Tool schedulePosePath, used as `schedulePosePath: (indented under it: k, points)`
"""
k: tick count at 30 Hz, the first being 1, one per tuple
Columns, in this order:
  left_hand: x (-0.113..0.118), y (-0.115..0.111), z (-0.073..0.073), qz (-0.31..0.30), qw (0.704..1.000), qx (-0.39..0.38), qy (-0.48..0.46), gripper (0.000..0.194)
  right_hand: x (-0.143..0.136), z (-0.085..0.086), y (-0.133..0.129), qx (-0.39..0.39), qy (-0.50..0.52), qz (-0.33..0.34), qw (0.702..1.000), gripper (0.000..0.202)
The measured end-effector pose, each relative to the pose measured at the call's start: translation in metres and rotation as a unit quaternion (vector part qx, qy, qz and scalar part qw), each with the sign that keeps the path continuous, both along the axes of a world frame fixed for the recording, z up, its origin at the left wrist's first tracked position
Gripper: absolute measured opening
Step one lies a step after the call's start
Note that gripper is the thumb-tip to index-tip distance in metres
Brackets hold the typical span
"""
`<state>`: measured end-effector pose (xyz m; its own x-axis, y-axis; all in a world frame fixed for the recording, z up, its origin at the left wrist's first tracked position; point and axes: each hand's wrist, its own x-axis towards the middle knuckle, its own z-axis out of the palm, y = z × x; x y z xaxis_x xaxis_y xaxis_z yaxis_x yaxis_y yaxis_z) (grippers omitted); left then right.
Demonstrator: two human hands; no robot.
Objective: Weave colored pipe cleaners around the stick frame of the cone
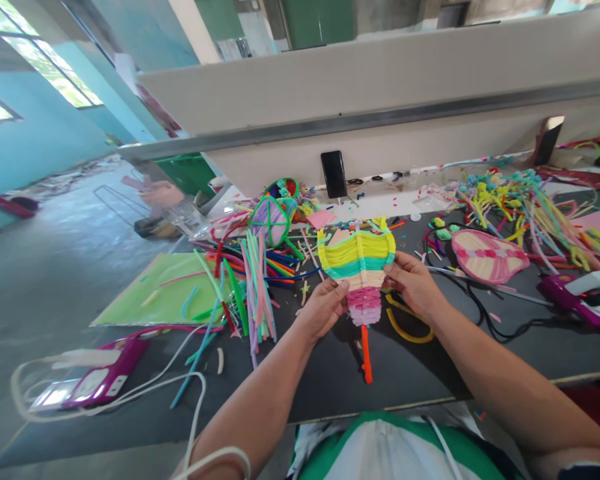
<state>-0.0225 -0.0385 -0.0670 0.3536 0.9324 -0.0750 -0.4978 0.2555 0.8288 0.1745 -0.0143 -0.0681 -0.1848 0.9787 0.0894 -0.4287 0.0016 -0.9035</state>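
Between my two hands is a fan-shaped craft piece made of pipe cleaners [359,250], banded yellow, teal, cream, pink and lilac, with an orange stem [367,357] pointing toward me. My left hand [325,305] pinches its lower left edge by the cream and pink bands. On the other side, my right hand [414,281] grips the right edge near the teal band, thumb on the front. The fingers behind the piece are hidden. Beneath my right hand a bent yellow pipe cleaner [410,333] lies on the dark table [330,380].
Left of my hands lie bundled pastel pipe cleaners [260,287] and a green sheet [140,287]. A phone [334,173] leans against the partition. On the right are a pink leaf-shaped piece [490,255], black cables and a purple power strip [583,300]; another purple strip [105,370] is at left.
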Motion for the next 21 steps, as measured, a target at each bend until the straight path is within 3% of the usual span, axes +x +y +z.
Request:
schedulePosePath:
  k: [7, 15, 21]
  points:
    - [0.0028, -0.0040, 0.0014, -0.051, 0.998, 0.014, 0.021, 0.053, 0.0009, -0.0002, -0.0003, 0.002, 0.007, -0.010, 1.000, 0.032]
    - [0.0062, -0.0014, -0.0059, -0.033, 0.999, 0.017, 0.037, 0.045, 0.0006, -0.0041, 0.0003, 0.008, 0.002, -0.017, 1.000, 0.035]
    - [-0.0011, -0.0001, -0.0045, -0.059, 0.998, -0.007, 0.012, 0.048, 0.0000, -0.0018, -0.0006, 0.003, 0.005, -0.020, 1.000, 0.033]
